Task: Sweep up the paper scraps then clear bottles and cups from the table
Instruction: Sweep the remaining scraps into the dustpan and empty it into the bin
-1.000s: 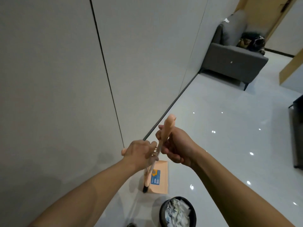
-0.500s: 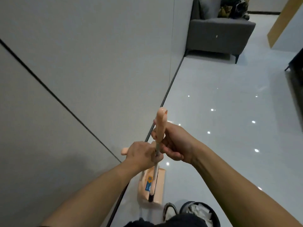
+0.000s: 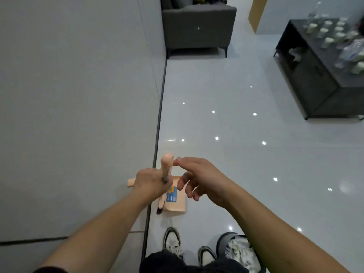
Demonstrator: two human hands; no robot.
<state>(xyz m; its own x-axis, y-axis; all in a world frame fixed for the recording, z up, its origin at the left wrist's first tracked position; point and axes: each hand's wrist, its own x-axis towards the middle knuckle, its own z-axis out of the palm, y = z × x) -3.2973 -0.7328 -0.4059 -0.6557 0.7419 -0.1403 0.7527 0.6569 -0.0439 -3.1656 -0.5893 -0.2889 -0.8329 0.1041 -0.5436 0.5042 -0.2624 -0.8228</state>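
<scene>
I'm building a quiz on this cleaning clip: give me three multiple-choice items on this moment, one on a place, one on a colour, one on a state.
1. Where does the dustpan sit?
A. on the sofa
B. on the floor by the wall
C. on the table

2. What colour is the sofa?
A. grey
B. red
C. yellow

3. How is the right hand?
A. fist on a cup
B. inside the bin
C. open, fingers spread

Key: 1 B, it lies beside the wall's base strip; 2 A, its upholstery is dark grey; 3 C, only the left hand grips the handles.

Home living room — grey sofa against the plain wall, glossy white tile floor, dark low table crowded with cups (blurred) — domestic, not office.
</scene>
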